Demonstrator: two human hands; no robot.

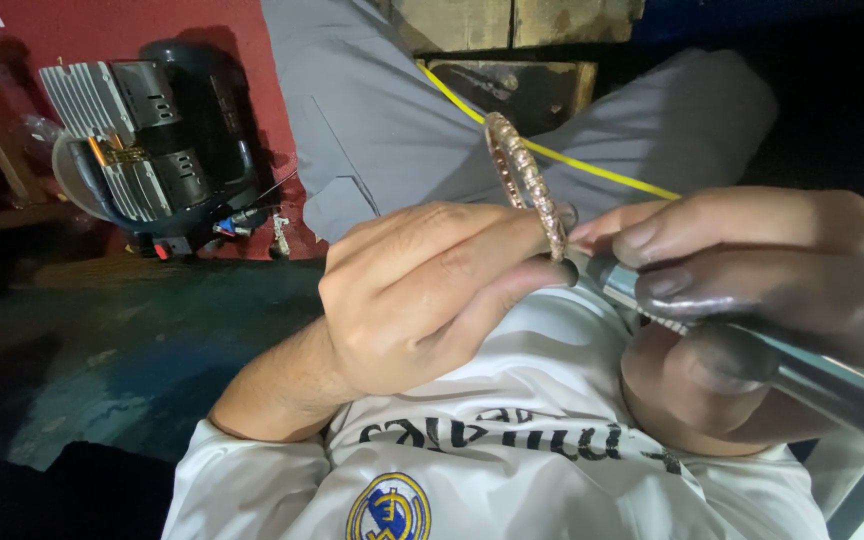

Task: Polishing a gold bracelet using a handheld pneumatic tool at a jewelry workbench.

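left hand: (422,300) curled up pretty tight, thumb and fingertips pinching the low edge of a bangle (524,180), so it's closed on that

right hand: (752,290) wrapped around a metal tool (802,375), fingers folded over the shaft, fingertips look dark and grimy; closed on the tool

bangle: sits right in the middle of the view, standing up on edge, held between the two hands above the person's lap; thin ring, pinkish-gold, with a bumpy, patterned surface that catches the light

tool: smooth grey metal rod, shiny, runs from the lower right up to the left; its tip meets the bottom of the bangle where the left thumb is

pose: left forearm comes in from the lower left, wrist bent a bit, knuckles facing the camera; right hand comes in from the right, back of the hand up

clothes: white shirt (512,450) near the camera, grey trousers (372,110) further off

background: a black and silver machine with ribbed metal fins (142,140) sits far left against a red wall; a yellow cord (592,165) runs across behind the bangle
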